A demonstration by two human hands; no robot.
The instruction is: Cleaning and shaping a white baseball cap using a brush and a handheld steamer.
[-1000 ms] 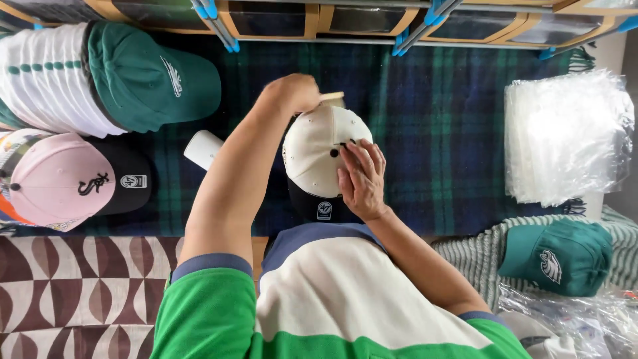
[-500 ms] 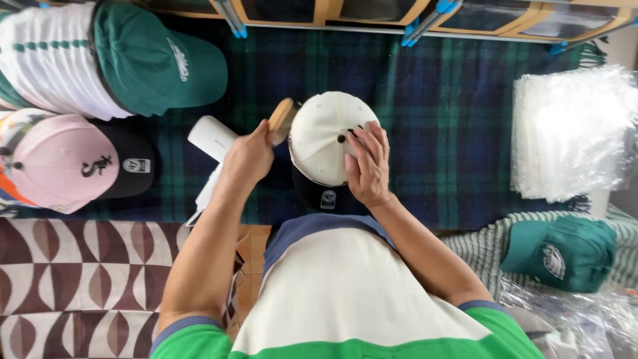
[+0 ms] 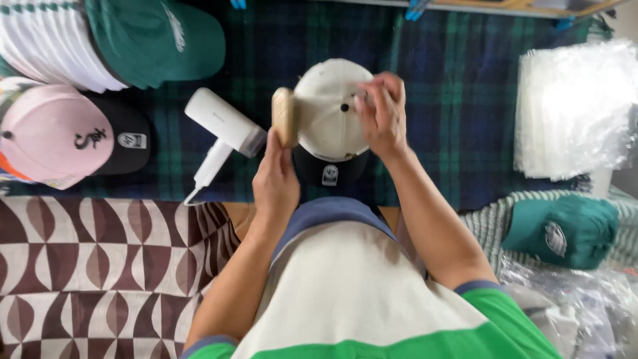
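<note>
Nearby — white steamer [image 3: 224, 126]; pink cap [image 3: 50, 143]

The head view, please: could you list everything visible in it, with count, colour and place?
Cream cap: one, cream crown with dark brim, centre of the cloth.
Wooden brush: one, light tan, against the cream cap's left side.
Handheld appliance: one, white, corded, lying left of the brush.
Green cap: one, top left, atop a white stack of caps.
Pink cap: one, pink with black brim, far left.
Clear bags: a stack, transparent, right.
Folded green cap: one, lower right.
Plaid cloth: one, dark blue and green, under it all.
Patterned cloth: one, brown and cream, lower left.
Left hand: holds the brush.
Right hand: steadies the cream cap's crown.
</note>
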